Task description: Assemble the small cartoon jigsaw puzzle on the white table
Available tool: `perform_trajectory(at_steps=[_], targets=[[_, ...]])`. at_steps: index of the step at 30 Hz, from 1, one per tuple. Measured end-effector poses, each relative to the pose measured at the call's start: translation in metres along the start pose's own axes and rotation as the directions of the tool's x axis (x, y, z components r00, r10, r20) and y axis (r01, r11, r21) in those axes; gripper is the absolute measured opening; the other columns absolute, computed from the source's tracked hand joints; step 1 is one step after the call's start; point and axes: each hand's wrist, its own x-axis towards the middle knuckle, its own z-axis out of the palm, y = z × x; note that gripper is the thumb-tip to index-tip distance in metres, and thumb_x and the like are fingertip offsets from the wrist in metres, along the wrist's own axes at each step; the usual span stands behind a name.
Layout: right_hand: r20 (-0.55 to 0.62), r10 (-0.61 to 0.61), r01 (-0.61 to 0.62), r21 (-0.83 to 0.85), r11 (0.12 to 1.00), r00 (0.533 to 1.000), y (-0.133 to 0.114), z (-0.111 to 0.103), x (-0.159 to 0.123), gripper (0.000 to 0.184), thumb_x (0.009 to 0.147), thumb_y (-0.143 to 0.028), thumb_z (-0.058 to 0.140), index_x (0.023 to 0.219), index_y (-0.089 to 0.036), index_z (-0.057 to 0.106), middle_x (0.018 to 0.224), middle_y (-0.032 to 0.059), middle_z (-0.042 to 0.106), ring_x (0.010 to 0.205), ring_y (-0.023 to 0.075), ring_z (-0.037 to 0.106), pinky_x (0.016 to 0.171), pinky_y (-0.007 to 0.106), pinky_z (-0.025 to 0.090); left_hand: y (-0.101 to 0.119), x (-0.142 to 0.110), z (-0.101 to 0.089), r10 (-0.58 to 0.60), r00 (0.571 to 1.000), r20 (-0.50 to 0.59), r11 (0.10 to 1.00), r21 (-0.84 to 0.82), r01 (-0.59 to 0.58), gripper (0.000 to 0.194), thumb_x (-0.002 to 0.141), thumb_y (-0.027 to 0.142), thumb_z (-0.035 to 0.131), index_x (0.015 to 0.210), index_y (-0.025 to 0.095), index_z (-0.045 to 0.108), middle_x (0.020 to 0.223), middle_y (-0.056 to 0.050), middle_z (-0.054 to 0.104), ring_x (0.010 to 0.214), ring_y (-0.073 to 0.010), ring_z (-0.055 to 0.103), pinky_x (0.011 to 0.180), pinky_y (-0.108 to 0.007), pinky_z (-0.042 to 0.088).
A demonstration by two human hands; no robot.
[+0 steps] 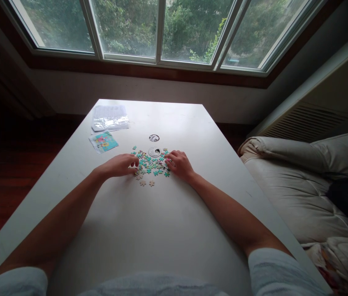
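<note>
A loose pile of small jigsaw puzzle pieces (151, 165), mostly teal with some pale and yellow ones, lies on the white table (149, 230). At its left edge is my left hand (120, 165), fingers bent and a gap showing between thumb and fingertips; nothing held is visible there. My right hand (180, 165) rests over the pile's right side, its fingers apart and touching pieces, some of which they cover. Two pale puzzle pieces (151, 183) lie apart on the near side. A single teal piece (134, 147) sits at the far left of the pile.
Beyond the pile are two round fittings in the tabletop, a near one (154, 152) and a far one (154, 138). A colourful picture card (103, 142) and a clear plastic bag (110, 117) lie far left. A pale sofa (297, 193) stands right; a window (189, 33) is ahead.
</note>
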Motion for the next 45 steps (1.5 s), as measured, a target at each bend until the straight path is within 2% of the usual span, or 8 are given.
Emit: perform_trajectory(at_steps=[3, 6, 10, 17, 20, 26, 35, 45], targets=[[0.006, -0.128, 0.128, -0.013, 0.992, 0.992, -0.026, -0.007, -0.004, 0.023, 0.103, -0.035, 0.051, 0.107, -0.022, 0.069, 0.102, 0.0079, 0.067, 0.099, 0.0240, 0.055, 0.095, 0.040, 0.035, 0.005, 0.001, 0.003, 0.022, 0.998, -0.058, 0.999, 0.051, -0.019, 0.020, 0.089, 0.038, 0.057, 0.098, 0.024, 0.068, 0.099, -0.005, 0.068, 0.087, -0.0198, 0.061, 0.070, -0.027, 0.040], [0.113, -0.308, 0.311, -0.010, 0.950, 0.945, -0.055, -0.011, -0.010, 0.031, 0.102, -0.048, 0.052, 0.097, -0.022, 0.068, 0.092, 0.0061, 0.066, 0.092, 0.0230, 0.054, 0.092, 0.039, 0.034, 0.005, 0.002, 0.006, 0.035, 0.992, -0.119, 0.997, 0.073, -0.026, 0.019, 0.089, 0.037, 0.058, 0.099, 0.024, 0.068, 0.100, -0.005, 0.067, 0.087, -0.0199, 0.061, 0.071, -0.027, 0.040], [0.198, -0.369, 0.388, -0.067, 0.919, 0.908, -0.074, -0.011, -0.016, 0.041, 0.095, -0.060, 0.058, 0.091, -0.020, 0.066, 0.090, 0.0075, 0.064, 0.089, 0.0241, 0.053, 0.087, 0.039, 0.033, 0.005, 0.002, 0.008, 0.001, 0.993, -0.116, 0.995, 0.096, 0.010, 0.020, 0.088, 0.039, 0.059, 0.097, 0.025, 0.070, 0.097, -0.004, 0.068, 0.085, -0.0202, 0.061, 0.069, -0.028, 0.039], [0.270, -0.411, 0.453, -0.113, 0.884, 0.871, -0.074, -0.005, -0.015, 0.020, 0.103, -0.029, 0.050, 0.091, -0.020, 0.062, 0.090, 0.0061, 0.064, 0.085, 0.0205, 0.053, 0.084, 0.036, 0.032, 0.013, 0.004, 0.011, -0.015, 0.993, -0.119, 0.991, 0.130, 0.031, 0.019, 0.089, 0.035, 0.054, 0.089, 0.025, 0.070, 0.090, -0.003, 0.070, 0.083, -0.0203, 0.062, 0.065, -0.030, 0.036], [0.252, -0.423, 0.458, -0.104, 0.883, 0.871, -0.075, -0.004, -0.015, 0.021, 0.104, -0.028, 0.049, 0.089, -0.020, 0.062, 0.089, 0.0064, 0.064, 0.085, 0.0205, 0.053, 0.084, 0.036, 0.032, 0.014, 0.004, 0.013, -0.021, 0.992, -0.126, 0.990, 0.138, 0.039, 0.018, 0.089, 0.034, 0.053, 0.087, 0.025, 0.069, 0.091, -0.004, 0.070, 0.082, -0.0204, 0.062, 0.065, -0.029, 0.037], [0.217, -0.430, 0.446, -0.028, 0.895, 0.877, -0.077, -0.001, -0.013, 0.023, 0.101, -0.040, 0.055, 0.110, -0.021, 0.064, 0.096, 0.0078, 0.064, 0.092, 0.0229, 0.054, 0.084, 0.036, 0.033, 0.019, 0.007, 0.022, -0.062, 0.984, -0.165, 0.986, 0.140, 0.085, 0.013, 0.086, 0.033, 0.057, 0.089, 0.024, 0.066, 0.093, -0.004, 0.070, 0.082, -0.0206, 0.061, 0.066, -0.029, 0.037], [0.218, -0.458, 0.470, -0.003, 0.883, 0.862, -0.080, 0.000, -0.012, 0.025, 0.105, -0.034, 0.050, 0.091, -0.021, 0.066, 0.091, 0.0064, 0.064, 0.087, 0.0206, 0.052, 0.082, 0.035, 0.033, 0.014, 0.010, 0.025, -0.073, 0.987, -0.145, 0.993, 0.080, 0.085, 0.015, 0.088, 0.031, 0.051, 0.084, 0.024, 0.063, 0.091, -0.005, 0.068, 0.082, -0.0206, 0.060, 0.065, -0.030, 0.037], [0.173, -0.384, 0.379, 0.064, 0.923, 0.907, -0.075, 0.001, -0.015, 0.025, 0.104, -0.032, 0.046, 0.087, -0.021, 0.061, 0.083, 0.0049, 0.064, 0.082, 0.0199, 0.052, 0.079, 0.035, 0.034, 0.011, 0.004, 0.017, -0.089, 0.991, -0.105, 0.990, 0.101, 0.099, 0.013, 0.084, 0.033, 0.054, 0.081, 0.024, 0.063, 0.087, -0.003, 0.068, 0.076, -0.0198, 0.060, 0.061, -0.030, 0.034]])
